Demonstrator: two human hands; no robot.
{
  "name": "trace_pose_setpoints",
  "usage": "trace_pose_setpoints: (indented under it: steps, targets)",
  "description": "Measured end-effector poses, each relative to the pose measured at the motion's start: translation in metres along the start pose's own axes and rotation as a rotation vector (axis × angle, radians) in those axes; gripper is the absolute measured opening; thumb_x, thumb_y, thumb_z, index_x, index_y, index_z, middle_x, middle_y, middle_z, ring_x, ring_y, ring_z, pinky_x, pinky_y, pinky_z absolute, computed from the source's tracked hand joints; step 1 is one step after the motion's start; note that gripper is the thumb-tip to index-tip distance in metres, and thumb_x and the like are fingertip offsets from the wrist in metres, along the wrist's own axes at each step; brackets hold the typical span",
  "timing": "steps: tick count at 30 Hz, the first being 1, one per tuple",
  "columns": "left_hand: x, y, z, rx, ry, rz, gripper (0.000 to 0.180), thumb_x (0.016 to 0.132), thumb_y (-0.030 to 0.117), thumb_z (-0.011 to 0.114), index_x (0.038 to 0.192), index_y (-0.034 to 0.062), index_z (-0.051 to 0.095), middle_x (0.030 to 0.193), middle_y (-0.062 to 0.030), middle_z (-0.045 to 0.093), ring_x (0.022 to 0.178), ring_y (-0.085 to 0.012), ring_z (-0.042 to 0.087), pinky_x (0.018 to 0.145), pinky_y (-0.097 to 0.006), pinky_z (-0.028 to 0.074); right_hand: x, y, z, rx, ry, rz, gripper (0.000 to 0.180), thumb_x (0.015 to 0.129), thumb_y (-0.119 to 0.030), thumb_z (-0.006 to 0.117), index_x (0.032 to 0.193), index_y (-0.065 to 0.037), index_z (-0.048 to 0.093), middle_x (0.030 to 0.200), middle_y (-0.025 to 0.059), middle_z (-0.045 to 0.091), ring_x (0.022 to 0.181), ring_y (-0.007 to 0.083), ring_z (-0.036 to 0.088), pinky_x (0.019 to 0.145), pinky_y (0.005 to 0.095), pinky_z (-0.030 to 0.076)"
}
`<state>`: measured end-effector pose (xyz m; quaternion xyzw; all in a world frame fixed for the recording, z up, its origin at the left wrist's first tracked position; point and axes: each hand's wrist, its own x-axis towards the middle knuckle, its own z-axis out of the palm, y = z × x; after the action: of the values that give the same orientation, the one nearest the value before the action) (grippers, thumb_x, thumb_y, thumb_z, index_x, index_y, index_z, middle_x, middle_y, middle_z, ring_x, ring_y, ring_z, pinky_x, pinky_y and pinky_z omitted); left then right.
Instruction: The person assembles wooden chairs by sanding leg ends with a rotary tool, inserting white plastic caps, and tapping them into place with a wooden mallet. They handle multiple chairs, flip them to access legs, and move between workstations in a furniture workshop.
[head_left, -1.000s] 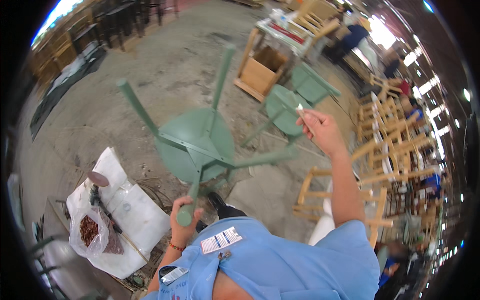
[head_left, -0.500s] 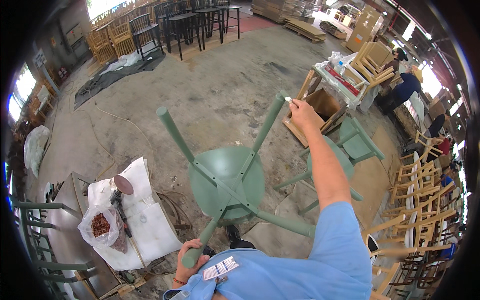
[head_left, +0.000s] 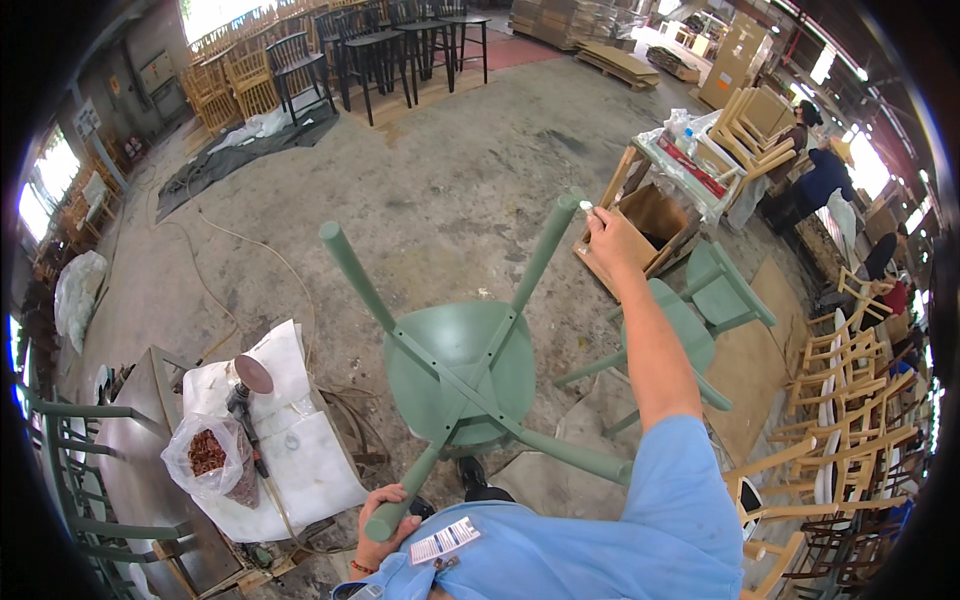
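Note:
A green wooden chair or stool is upside down in front of me, its round seat low and its crossed braces and legs pointing up and outward. My left hand is wrapped round the end of the near left leg, close to my body. At the tip of the far right leg, my right hand pinches a small white piece, too small to make out. Whether that piece touches the leg I cannot tell.
Left stands a bench with white sheeting, a disc sander and a plastic bag of brown bits. Another green chair is close on my right. Beyond it are a cluttered table, rows of wooden chairs and people. Hoses cross the floor.
The whole view has shifted slightly. Both hands keep nearly the same places on and beside the chair legs.

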<state>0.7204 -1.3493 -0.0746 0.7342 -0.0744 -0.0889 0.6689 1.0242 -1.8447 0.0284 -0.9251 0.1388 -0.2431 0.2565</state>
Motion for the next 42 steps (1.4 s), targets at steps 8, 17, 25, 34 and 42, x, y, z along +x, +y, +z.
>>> trace_pose_setpoints:
  steps: [8,17,25,34,42]
  targets:
    - [-0.001,-0.002,0.0,0.006,0.007,-0.007,0.048,0.076,0.021,0.086,0.107,0.0047,0.054,0.11,-0.0138,0.063,0.117,-0.0308,0.057,0.102,-0.043,0.044,0.011,-0.009,-0.002,-0.178,-0.179,-0.037,0.03,0.095,-0.032,0.053,0.11,-0.011,0.068,0.101,0.018,0.069,0.098,0.0397,0.064,0.082,0.0507,0.049]
    - [-0.002,-0.001,0.002,-0.007,0.028,-0.002,0.046,0.075,0.019,0.086,0.105,0.0044,0.055,0.11,-0.0143,0.062,0.116,-0.0303,0.057,0.101,-0.043,0.044,0.018,-0.032,-0.014,-0.198,-0.19,-0.05,0.028,0.096,-0.031,0.052,0.105,-0.01,0.067,0.103,0.0174,0.068,0.097,0.041,0.063,0.083,0.0511,0.049]
    - [-0.003,0.003,0.003,-0.013,0.029,-0.007,0.045,0.075,0.017,0.086,0.105,0.0046,0.055,0.11,-0.0141,0.062,0.117,-0.0306,0.058,0.1,-0.043,0.045,0.023,-0.03,-0.013,-0.183,-0.169,-0.004,0.032,0.095,-0.033,0.055,0.111,-0.01,0.071,0.102,0.0196,0.07,0.098,0.04,0.065,0.084,0.0471,0.051]
    - [-0.004,0.002,-0.001,0.059,0.007,0.016,0.043,0.075,0.015,0.085,0.105,0.0067,0.057,0.113,-0.0119,0.063,0.117,-0.0261,0.059,0.099,-0.038,0.046,0.021,-0.078,0.015,-0.006,-0.293,-0.161,0.03,0.091,-0.031,0.057,0.097,-0.005,0.071,0.086,0.0209,0.067,0.082,0.0402,0.063,0.073,0.0461,0.049]
    - [-0.008,0.004,-0.003,-0.015,-0.016,-0.085,0.042,0.077,0.015,0.084,0.109,0.0095,0.057,0.12,-0.0101,0.061,0.118,-0.0229,0.057,0.102,-0.038,0.044,-0.022,-0.209,0.113,0.287,-0.353,-0.371,0.028,0.091,-0.03,0.059,0.108,-0.012,0.072,0.089,0.0188,0.068,0.084,0.0395,0.064,0.072,0.0463,0.049]
